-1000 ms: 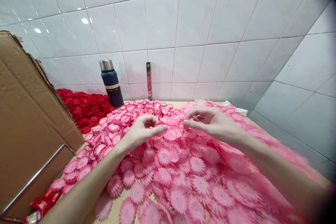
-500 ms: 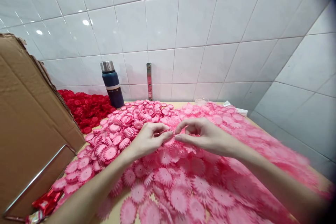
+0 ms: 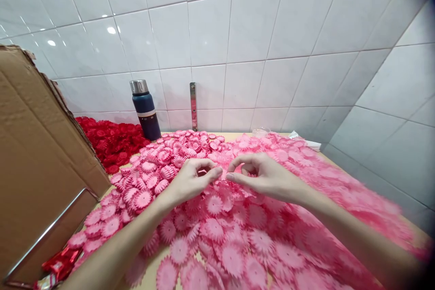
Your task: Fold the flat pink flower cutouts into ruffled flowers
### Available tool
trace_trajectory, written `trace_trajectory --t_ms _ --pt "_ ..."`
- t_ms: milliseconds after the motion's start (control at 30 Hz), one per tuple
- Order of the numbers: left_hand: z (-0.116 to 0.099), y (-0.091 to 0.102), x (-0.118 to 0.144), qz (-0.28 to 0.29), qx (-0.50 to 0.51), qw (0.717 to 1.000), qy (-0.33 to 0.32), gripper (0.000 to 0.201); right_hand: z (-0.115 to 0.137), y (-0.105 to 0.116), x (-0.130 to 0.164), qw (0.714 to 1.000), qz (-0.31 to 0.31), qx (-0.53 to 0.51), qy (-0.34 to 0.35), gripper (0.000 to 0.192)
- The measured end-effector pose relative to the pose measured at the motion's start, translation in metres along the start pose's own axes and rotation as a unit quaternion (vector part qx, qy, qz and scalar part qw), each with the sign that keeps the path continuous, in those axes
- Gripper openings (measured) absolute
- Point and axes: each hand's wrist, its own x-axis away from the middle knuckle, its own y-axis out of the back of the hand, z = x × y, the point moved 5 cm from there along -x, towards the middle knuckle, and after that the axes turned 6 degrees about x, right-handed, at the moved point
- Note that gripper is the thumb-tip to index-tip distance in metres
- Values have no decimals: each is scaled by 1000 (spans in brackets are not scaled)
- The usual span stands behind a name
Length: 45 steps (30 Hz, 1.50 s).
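Observation:
My left hand [image 3: 193, 179] and my right hand [image 3: 260, 174] hover over the middle of a heap, fingertips a small gap apart. Each has thumb and forefinger pinched together. Whatever lies in the pinches blends with the pink behind it, so I cannot make it out. Beyond and left of my left hand are pleated pink flower pieces [image 3: 142, 198] with curled edges. Below and around my right hand spread flat, thin pink discs with notched rims [image 3: 232, 258], some with a small hole in the centre.
Dark red flower pieces [image 3: 112, 140] are piled behind a cardboard box [image 3: 41, 145] on the left. A dark blue bottle [image 3: 147, 115] stands at the back by the tiled wall [image 3: 210, 27]. Red shiny wrappers [image 3: 61, 263] lie at lower left. A clear round lid [image 3: 261, 131] sits at the back edge.
The fingertips of my two hands have drawn slightly apart. The piles and the bottle stay where they were.

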Motion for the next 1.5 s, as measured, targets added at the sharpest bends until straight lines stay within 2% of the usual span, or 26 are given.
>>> trace_trajectory --t_ms 167,300,400,533,667,733,800,867,967,1067,1200,1267,1367,1500 --pt "-5 -3 2 0 -45 999 -10 34 2 -2 2 1000 -5 10 26 30" --pt "-5 -4 2 -1 -3 1000 -3 37 6 -3 3 999 4 19 51 27" --pt "-3 -3 1 5 36 999 9 36 4 1 2 999 -8 11 32 27" --pt "-2 -2 1 -2 55 998 16 32 4 -1 2 1000 16 5 26 26" --pt "-1 -4 0 0 76 997 16 30 11 -6 2 997 -4 38 60 24" --pt "-1 -4 1 3 78 997 21 30 10 -6 1 998 -11 35 47 25" --pt "-1 -3 1 6 72 997 24 29 2 2 0 999 -43 18 1 27" --pt "-1 -1 1 2 60 998 27 28 -7 16 -1 992 -114 20 -47 29" --pt "0 0 0 3 42 999 34 23 -13 32 0 979 -183 61 -65 32" --pt "1 -1 0 3 28 999 34 20 -6 33 2 983 -164 71 -39 39" --pt "-2 -3 0 -20 -4 1000 21 30 12 17 9 992 -93 72 40 31" --pt "-4 -3 1 -31 -28 999 -1 38 18 10 12 991 -77 85 69 28" --pt "-4 -5 2 -30 -37 999 -15 49 22 2 13 988 -75 102 88 28" --pt "1 -6 2 -20 -9 1000 -6 47 23 -5 11 991 -44 92 85 22"
